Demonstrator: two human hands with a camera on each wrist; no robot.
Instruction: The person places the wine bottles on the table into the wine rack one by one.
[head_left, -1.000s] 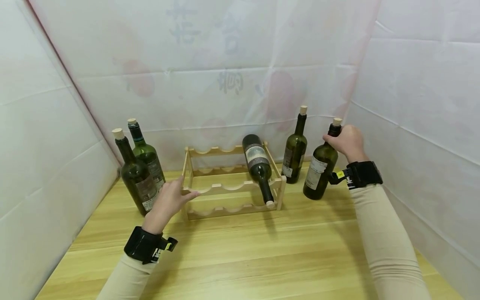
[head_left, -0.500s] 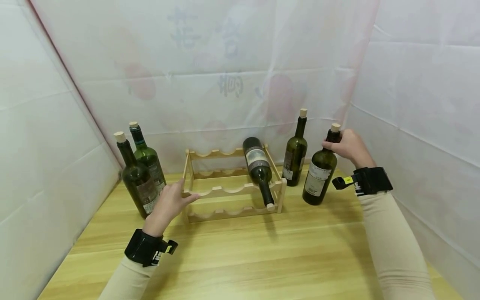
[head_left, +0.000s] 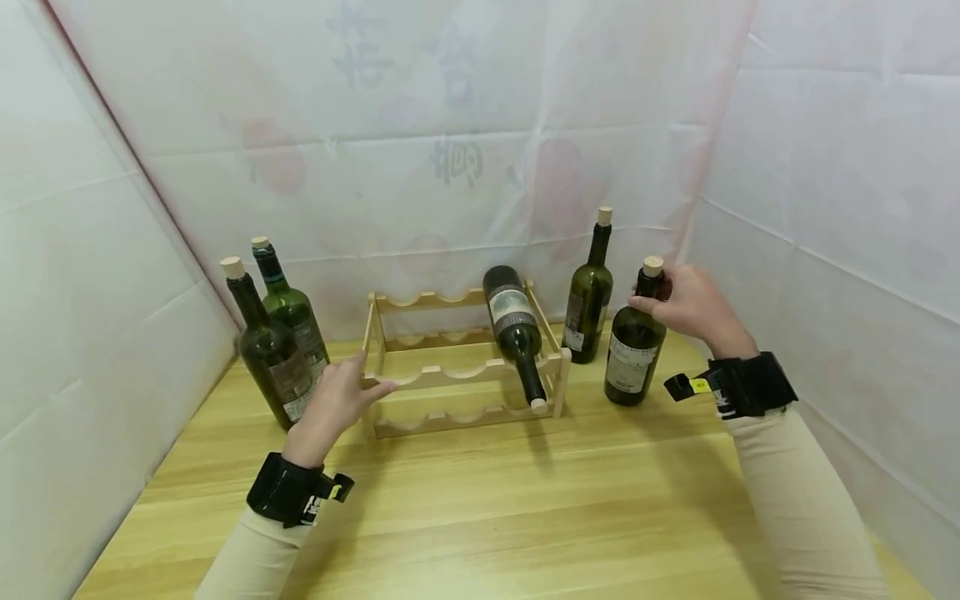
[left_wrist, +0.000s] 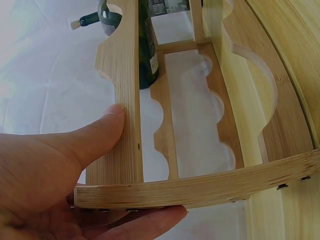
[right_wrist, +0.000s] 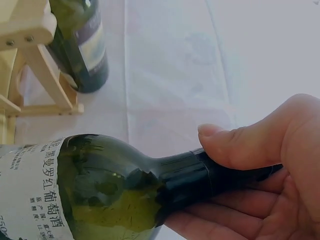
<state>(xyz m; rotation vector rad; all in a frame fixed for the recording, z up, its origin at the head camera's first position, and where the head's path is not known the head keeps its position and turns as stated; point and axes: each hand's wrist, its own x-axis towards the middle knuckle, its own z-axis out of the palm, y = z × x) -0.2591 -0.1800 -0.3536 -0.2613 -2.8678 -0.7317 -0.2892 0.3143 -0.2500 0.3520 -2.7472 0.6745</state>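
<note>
My left hand [head_left: 335, 400] grips the front left corner of a wooden wine rack [head_left: 457, 379]. In the left wrist view its thumb lies on the scalloped rail [left_wrist: 120, 125], with fingers under the end piece. My right hand [head_left: 693, 304] holds a dark green wine bottle [head_left: 633, 358] by its neck, right of the rack. That bottle stands nearly upright, corked, with a white label [right_wrist: 30, 190] that shows large in the right wrist view. Another wine bottle [head_left: 515, 325] lies in the rack's top right slot, its corked neck pointing forward and down.
Behind the held bottle, another corked bottle [head_left: 590, 304] stands close to the rack's right end. Two more corked bottles, a dark one [head_left: 270, 354] and a greener one [head_left: 291, 308], stand left of the rack. White cloth walls [head_left: 420, 192] enclose the wooden table [head_left: 480, 517].
The neck of the held bottle has shifted left and its label has turned, while its base stays about where it was. My right hand has come lower and left. My left hand has stayed on the rack.
</note>
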